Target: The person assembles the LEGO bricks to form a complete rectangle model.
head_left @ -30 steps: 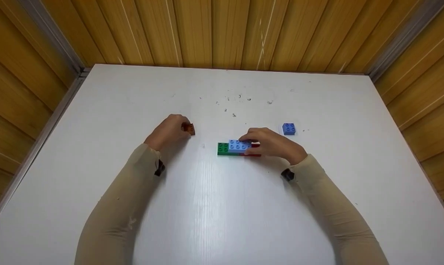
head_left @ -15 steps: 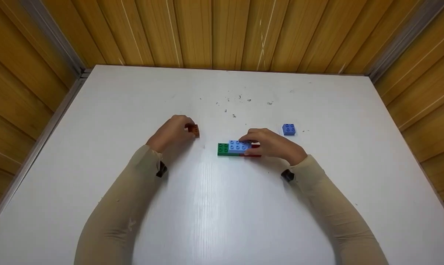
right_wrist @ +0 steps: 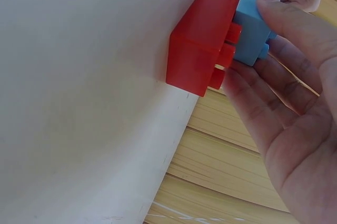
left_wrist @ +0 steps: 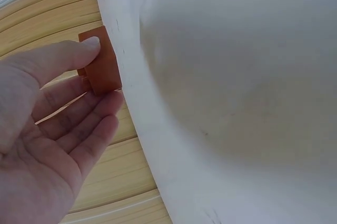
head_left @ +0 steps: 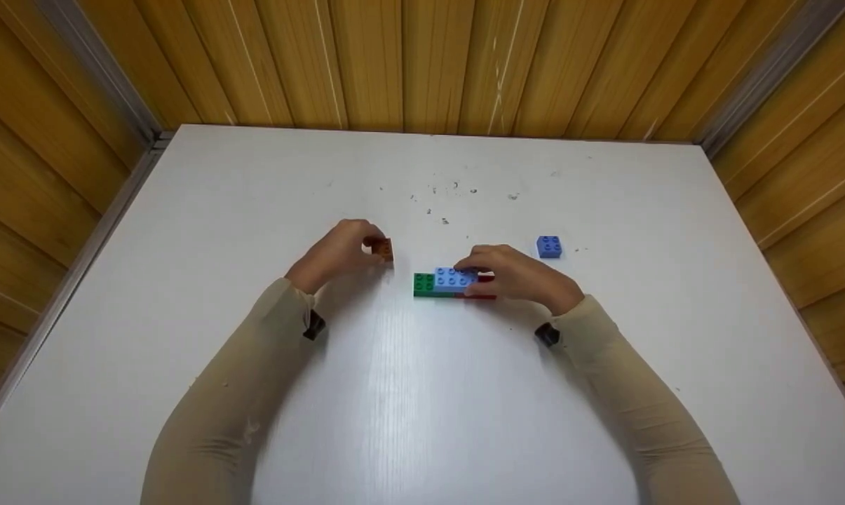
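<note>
My left hand (head_left: 343, 251) pinches a small orange-brown toy brick (left_wrist: 102, 63) between thumb and fingers, left of the joined bricks in the head view. My right hand (head_left: 520, 275) grips a light blue toy brick (head_left: 451, 279) by its sides, thumb in front and fingers behind. The light blue brick sits on top of a green brick (head_left: 423, 283) and a red brick (right_wrist: 197, 40), bridging the two where they meet end to end. Part of the red brick is hidden under the right hand in the head view; its studs show in the right wrist view.
A single blue brick (head_left: 549, 246) with studs up lies on the white table (head_left: 422, 407), behind and to the right of my right hand. Yellow-brown slatted walls (head_left: 436, 66) stand along the back and both sides. Dark scuffs mark the tabletop toward the back.
My left hand has moved to the right with the orange-brown brick, closer to the joined bricks. My right hand has stayed in place on the light blue brick.
</note>
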`<state>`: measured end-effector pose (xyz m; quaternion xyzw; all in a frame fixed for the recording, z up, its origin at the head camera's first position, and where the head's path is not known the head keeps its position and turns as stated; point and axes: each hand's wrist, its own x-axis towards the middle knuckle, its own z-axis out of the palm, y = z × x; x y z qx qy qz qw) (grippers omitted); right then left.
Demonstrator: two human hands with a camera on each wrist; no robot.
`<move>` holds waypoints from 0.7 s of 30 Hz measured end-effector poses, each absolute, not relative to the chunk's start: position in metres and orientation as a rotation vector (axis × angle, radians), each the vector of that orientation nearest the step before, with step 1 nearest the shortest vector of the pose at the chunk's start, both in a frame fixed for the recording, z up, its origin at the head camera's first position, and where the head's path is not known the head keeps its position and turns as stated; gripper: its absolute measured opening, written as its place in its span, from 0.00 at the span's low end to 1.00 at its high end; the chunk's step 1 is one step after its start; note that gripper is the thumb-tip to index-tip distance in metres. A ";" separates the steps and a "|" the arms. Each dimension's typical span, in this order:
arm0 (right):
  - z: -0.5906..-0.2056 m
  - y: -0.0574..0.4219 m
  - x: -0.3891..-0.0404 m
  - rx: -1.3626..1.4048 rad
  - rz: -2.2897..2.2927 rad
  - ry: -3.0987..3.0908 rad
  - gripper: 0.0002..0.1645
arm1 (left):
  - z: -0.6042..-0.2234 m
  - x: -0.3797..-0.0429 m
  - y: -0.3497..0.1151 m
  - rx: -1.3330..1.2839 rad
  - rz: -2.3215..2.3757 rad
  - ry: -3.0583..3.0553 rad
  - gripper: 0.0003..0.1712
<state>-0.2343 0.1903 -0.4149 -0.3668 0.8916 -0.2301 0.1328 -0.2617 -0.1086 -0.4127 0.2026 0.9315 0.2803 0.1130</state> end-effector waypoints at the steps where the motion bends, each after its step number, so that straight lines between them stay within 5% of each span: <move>1: -0.415 0.190 -0.234 -1.062 -0.665 2.586 0.24 | -0.412 -0.261 -0.108 0.606 0.820 2.738 0.16; 21: -0.414 0.190 -0.234 -1.115 -0.667 2.596 0.23 | -0.406 -0.252 -0.093 0.857 0.961 2.632 0.17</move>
